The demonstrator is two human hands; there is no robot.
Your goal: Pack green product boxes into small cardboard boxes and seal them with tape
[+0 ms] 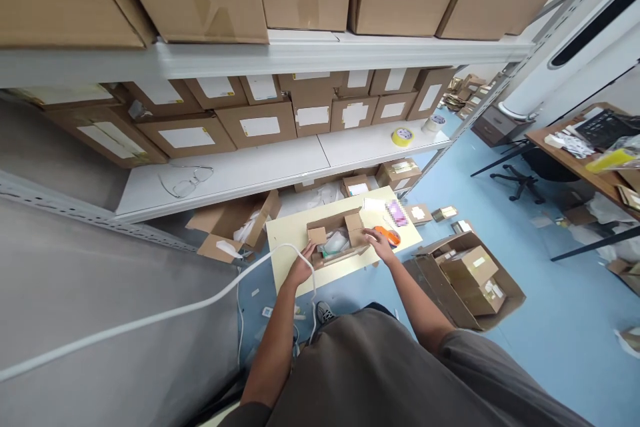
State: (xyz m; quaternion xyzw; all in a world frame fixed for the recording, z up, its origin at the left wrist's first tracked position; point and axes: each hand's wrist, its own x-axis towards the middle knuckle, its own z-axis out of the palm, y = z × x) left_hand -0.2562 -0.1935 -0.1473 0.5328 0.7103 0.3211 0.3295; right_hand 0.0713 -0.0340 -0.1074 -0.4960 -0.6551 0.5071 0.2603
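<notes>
A small open cardboard box with white packing inside sits on a low pale-yellow table. My left hand rests at the box's near left corner, fingers curled against its edge beside a white cable. My right hand lies at the box's right side, fingers on the flap, right next to an orange tape dispenser. A purple-patterned packet lies further back on the table.
White shelving holds rows of labelled cartons, glasses and a yellow tape roll. Open cartons stand on the blue floor at left and right. A desk and chair are at far right.
</notes>
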